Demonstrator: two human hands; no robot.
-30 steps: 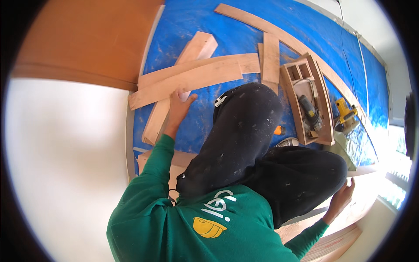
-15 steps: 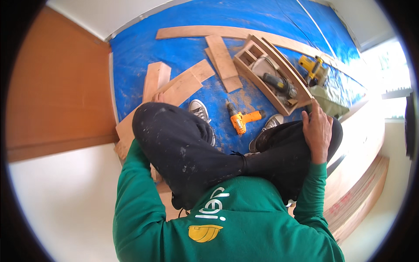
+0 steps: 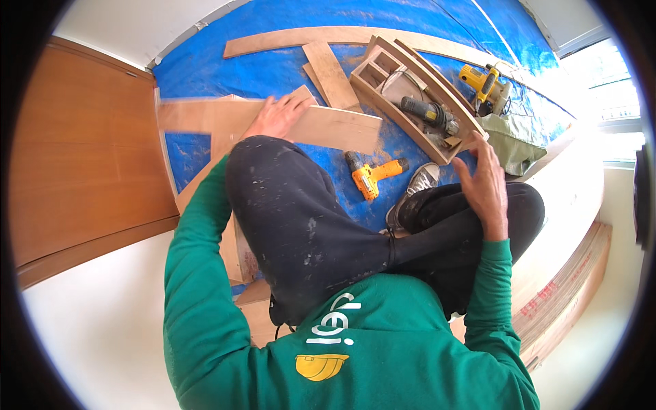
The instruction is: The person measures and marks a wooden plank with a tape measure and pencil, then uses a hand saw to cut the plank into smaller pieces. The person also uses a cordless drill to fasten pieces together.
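Note:
A long wooden board (image 3: 335,128) is raised over the blue sheet, slightly blurred by motion. My left hand (image 3: 275,119) grips its upper edge, fingers on the near side of my left knee's far end. My right hand (image 3: 484,183) hovers above my right knee, open, thumb and fingers apart, close to the near corner of a wooden tool box (image 3: 393,109). Inside that box lies a dark power tool (image 3: 429,115) among small parts. An orange cordless drill (image 3: 372,176) rests on the sheet between my legs, beside my right shoe (image 3: 422,181).
Farther off lie a short plank (image 3: 333,72) and a long strip of wood (image 3: 294,41). Past the tool box stands a yellow power tool (image 3: 486,85), with a green bag (image 3: 516,140) next to it. A brown door (image 3: 89,150) borders the left; stacked boards (image 3: 564,294) stand at right.
My left hand has lifted the board and swung it forward and right, over my left shoe. My right hand has come off my knee slightly, fingers spreading.

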